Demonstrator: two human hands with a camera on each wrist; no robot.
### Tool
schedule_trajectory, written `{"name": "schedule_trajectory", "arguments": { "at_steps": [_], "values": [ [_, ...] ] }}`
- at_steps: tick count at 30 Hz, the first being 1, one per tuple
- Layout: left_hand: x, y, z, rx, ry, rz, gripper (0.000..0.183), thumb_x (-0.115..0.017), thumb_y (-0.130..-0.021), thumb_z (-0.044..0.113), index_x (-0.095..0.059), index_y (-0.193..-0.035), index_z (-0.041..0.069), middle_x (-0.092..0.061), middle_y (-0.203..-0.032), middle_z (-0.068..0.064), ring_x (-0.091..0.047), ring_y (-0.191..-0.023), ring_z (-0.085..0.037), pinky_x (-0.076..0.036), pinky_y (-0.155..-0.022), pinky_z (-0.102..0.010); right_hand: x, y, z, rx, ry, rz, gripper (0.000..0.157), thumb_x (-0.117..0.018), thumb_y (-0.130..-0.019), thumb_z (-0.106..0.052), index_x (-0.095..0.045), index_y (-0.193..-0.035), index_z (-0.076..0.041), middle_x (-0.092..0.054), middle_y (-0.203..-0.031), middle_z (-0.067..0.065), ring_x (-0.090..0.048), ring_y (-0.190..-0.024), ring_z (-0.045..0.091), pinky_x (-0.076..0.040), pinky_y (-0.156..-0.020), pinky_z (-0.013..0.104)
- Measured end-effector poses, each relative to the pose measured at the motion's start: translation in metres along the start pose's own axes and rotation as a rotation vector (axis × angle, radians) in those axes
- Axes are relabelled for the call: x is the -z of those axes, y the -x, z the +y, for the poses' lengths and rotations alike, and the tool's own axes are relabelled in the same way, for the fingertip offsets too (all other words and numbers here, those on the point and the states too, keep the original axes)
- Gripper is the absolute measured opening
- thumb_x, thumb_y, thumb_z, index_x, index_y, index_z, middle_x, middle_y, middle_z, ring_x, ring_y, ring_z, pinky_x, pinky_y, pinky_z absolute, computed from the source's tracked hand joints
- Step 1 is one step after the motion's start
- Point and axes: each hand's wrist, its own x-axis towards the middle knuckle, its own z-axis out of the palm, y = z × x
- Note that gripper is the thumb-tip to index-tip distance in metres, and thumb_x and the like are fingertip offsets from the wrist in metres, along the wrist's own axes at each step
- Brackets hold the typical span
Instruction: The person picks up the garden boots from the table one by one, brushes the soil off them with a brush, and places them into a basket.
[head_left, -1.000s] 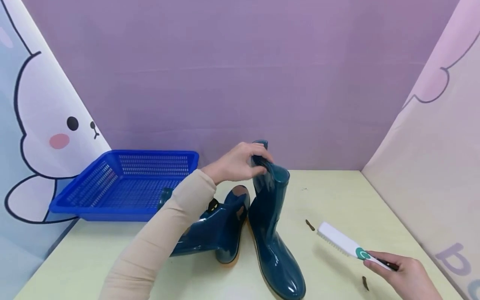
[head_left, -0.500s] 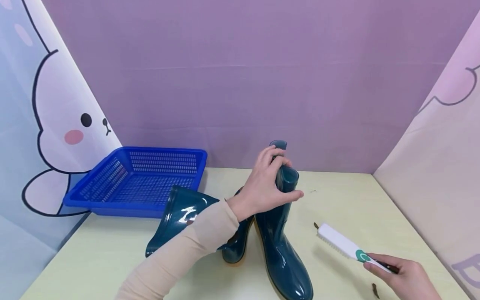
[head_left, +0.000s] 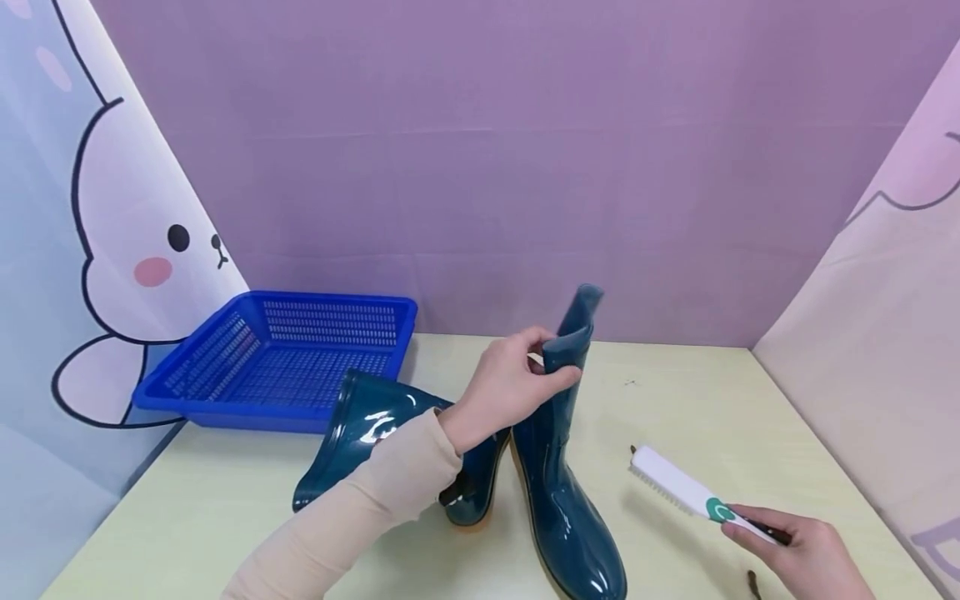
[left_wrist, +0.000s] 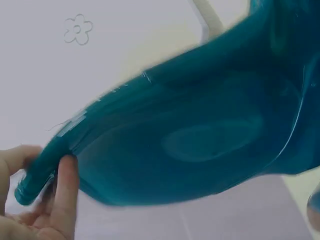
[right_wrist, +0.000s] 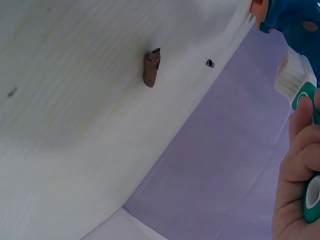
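A dark teal rubber boot [head_left: 567, 508] stands upright on the table, its toe toward me. My left hand [head_left: 504, 385] pinches its top edge between thumb and fingers, and the shaft's opening is squeezed narrow. In the left wrist view the left hand [left_wrist: 60, 200] grips the rim of the glossy boot shaft [left_wrist: 175, 115]. A second boot [head_left: 375, 421] lies on its side to the left, partly hidden by my forearm. Off to the right, my right hand [head_left: 813, 550] holds a white brush [head_left: 672, 477] by its handle, bristles down, apart from the boots.
A blue plastic basket [head_left: 255, 416] stands at the back left, behind the lying boot. Brown mud-like bits lie on the table: one lump [head_left: 753, 583] near my right hand, another at the brush tip. Printed cloth walls enclose the table [head_left: 697, 400].
My left hand loosened from the upright boot's top, spread its fingers, then pinched the rim again a little lower. The boot's top edge has bent to the right. The right hand still holds the brush.
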Motion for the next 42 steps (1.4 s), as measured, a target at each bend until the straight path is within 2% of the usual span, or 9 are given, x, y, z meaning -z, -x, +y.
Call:
{"name": "schedule_trajectory", "arguments": {
  "at_steps": [3, 7, 11, 16, 20, 27, 29, 35, 42],
  "values": [
    [0.002, -0.004, -0.002, -0.004, 0.049, -0.009, 0.021, -0.065, -0.083, 0.024, -0.064, -0.101, 0.014, -0.065, -0.087, -0.001, -0.061, -0.066, -0.012, -0.049, -0.054, -0.023, 0.000, 0.001, 0.000, -0.010, -0.005, -0.008, 0.036, -0.067, -0.078, -0.040, -0.070, -0.103, -0.014, -0.071, -0.091, -0.001, -0.046, -0.066, -0.006, -0.037, -0.057, 0.016],
    [0.002, -0.009, 0.000, 0.000, 0.097, -0.017, 0.016, -0.065, -0.083, 0.021, -0.066, -0.098, 0.014, -0.065, -0.083, -0.001, -0.061, -0.064, -0.016, -0.047, -0.051, -0.025, -0.001, 0.001, -0.001, -0.022, -0.017, -0.023, 0.038, -0.067, -0.078, -0.042, -0.070, -0.104, -0.015, -0.071, -0.093, 0.000, -0.049, -0.071, -0.011, -0.041, -0.059, 0.016],
    [0.002, -0.011, 0.003, -0.008, 0.105, -0.021, 0.013, -0.065, -0.083, 0.021, -0.066, -0.095, 0.016, -0.066, -0.084, 0.002, -0.062, -0.066, -0.009, -0.049, -0.056, -0.024, -0.002, 0.002, -0.002, -0.022, -0.020, -0.020, 0.038, -0.067, -0.078, -0.042, -0.070, -0.104, -0.015, -0.071, -0.092, -0.002, -0.048, -0.069, -0.010, -0.040, -0.059, 0.016],
    [0.005, -0.004, 0.001, -0.016, 0.146, -0.015, 0.012, -0.065, -0.084, 0.020, -0.066, -0.095, 0.015, -0.067, -0.086, 0.001, -0.064, -0.066, -0.008, -0.047, -0.055, -0.025, -0.003, 0.003, -0.005, -0.020, -0.023, -0.016, 0.037, -0.067, -0.078, -0.041, -0.070, -0.104, -0.015, -0.070, -0.089, -0.003, -0.045, -0.064, -0.004, -0.036, -0.057, 0.016],
    [0.006, 0.004, -0.008, 0.034, 0.160, -0.024, 0.013, -0.064, -0.084, 0.020, -0.065, -0.096, 0.014, -0.066, -0.089, -0.001, -0.064, -0.068, -0.009, -0.051, -0.061, -0.026, -0.003, 0.004, -0.008, -0.022, -0.026, -0.027, 0.038, -0.067, -0.078, -0.041, -0.069, -0.104, -0.014, -0.070, -0.088, -0.002, -0.043, -0.063, -0.003, -0.035, -0.056, 0.016],
    [0.017, 0.008, -0.018, 0.045, 0.136, -0.016, 0.017, -0.064, -0.084, 0.019, -0.063, -0.100, 0.012, -0.065, -0.093, -0.004, -0.063, -0.070, -0.014, -0.052, -0.064, -0.029, -0.002, 0.004, -0.015, -0.011, -0.038, -0.011, 0.039, -0.067, -0.079, -0.040, -0.068, -0.107, -0.012, -0.060, -0.067, -0.006, -0.033, -0.053, 0.002, -0.029, -0.052, 0.018],
    [0.020, 0.009, -0.021, 0.057, 0.127, -0.020, 0.019, -0.063, -0.085, 0.019, -0.062, -0.103, 0.012, -0.064, -0.094, -0.005, -0.063, -0.072, -0.014, -0.052, -0.066, -0.029, -0.002, 0.004, -0.017, -0.010, -0.048, -0.006, 0.039, -0.067, -0.079, -0.039, -0.068, -0.107, -0.012, -0.059, -0.066, -0.006, -0.032, -0.052, 0.002, -0.028, -0.050, 0.018],
    [0.028, 0.013, -0.032, 0.107, 0.109, 0.022, 0.026, -0.063, -0.085, 0.017, -0.058, -0.111, 0.012, -0.063, -0.096, -0.006, -0.062, -0.073, -0.015, -0.054, -0.065, -0.029, -0.002, 0.003, -0.020, 0.000, -0.057, -0.015, 0.037, -0.067, -0.079, -0.037, -0.068, -0.107, -0.012, -0.067, -0.081, -0.004, -0.036, -0.054, 0.002, -0.030, -0.052, 0.018],
    [0.032, 0.019, -0.040, 0.099, 0.024, 0.077, 0.026, -0.062, -0.086, 0.015, -0.060, -0.111, 0.011, -0.064, -0.091, -0.006, -0.059, -0.068, -0.018, -0.053, -0.058, -0.026, -0.003, 0.002, -0.023, -0.015, -0.063, 0.016, 0.039, -0.068, -0.079, -0.037, -0.068, -0.107, -0.011, -0.069, -0.087, 0.001, -0.039, -0.058, 0.001, -0.030, -0.053, 0.018]
  ]
}}
